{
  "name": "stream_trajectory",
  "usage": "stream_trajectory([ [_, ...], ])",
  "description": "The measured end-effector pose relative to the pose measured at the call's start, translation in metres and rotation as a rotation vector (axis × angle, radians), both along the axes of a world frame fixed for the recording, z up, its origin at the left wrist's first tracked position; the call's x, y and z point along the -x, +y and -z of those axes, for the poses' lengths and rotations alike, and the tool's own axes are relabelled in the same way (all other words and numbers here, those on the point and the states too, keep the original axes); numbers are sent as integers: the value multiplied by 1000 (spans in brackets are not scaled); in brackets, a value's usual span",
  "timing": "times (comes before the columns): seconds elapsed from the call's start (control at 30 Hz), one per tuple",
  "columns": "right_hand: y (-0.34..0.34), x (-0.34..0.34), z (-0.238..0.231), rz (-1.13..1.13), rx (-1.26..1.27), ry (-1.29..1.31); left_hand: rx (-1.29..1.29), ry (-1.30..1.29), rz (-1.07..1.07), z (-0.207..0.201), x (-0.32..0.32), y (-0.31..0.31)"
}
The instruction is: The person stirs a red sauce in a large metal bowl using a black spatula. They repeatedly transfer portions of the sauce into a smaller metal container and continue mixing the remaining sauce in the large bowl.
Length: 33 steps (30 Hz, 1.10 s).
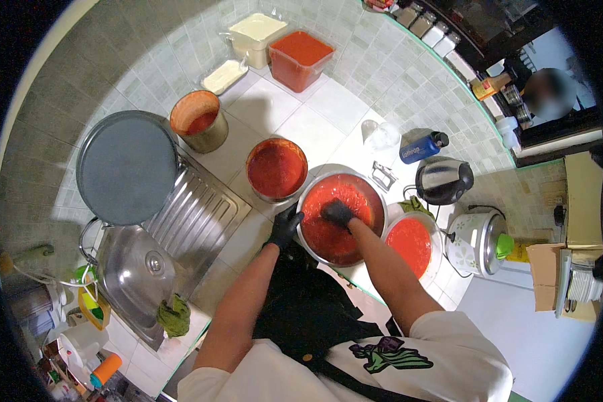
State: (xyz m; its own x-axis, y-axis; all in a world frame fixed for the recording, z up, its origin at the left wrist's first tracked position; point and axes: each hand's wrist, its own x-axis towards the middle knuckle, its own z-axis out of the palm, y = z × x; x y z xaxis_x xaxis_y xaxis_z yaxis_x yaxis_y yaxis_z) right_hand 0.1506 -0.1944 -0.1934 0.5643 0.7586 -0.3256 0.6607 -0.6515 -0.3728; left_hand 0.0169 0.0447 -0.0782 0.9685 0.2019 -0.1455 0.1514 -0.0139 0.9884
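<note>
A wide metal bowl (380,201) of red sauce stands on the tiled counter in front of me. My left hand (287,226), in a black glove, grips the bowl's left side. Down in the sauce is my right hand (338,213), also black-gloved; its fingers are hidden, so whether they hold anything does not show. Just beyond my left hand stands a round tin (304,175) with thick red sauce inside. Close to the bowl's right side sits a pale tub (438,241) of brighter red sauce.
A taller sauce-smeared tin (214,134), a square tub of red sauce (298,63) and tubs of pale cream-coloured food (258,30) stand farther back. A steel sink (130,268) and a large round grey tray (127,167) lie left. Rightward are a blue bottle (419,149), a kettle (443,181) and a cooker (472,241).
</note>
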Motion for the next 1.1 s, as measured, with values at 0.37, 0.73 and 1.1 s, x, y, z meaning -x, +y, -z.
stream_trajectory([
  [0.37,-28,23,-16,6,87,39,44,170,108,17,0,1],
  [0.73,35,55,-74,69,168,232,46,191,131,2,-1,5],
  [1.1,39,87,-157,522,-174,184,62,90,100,-17,0,6],
])
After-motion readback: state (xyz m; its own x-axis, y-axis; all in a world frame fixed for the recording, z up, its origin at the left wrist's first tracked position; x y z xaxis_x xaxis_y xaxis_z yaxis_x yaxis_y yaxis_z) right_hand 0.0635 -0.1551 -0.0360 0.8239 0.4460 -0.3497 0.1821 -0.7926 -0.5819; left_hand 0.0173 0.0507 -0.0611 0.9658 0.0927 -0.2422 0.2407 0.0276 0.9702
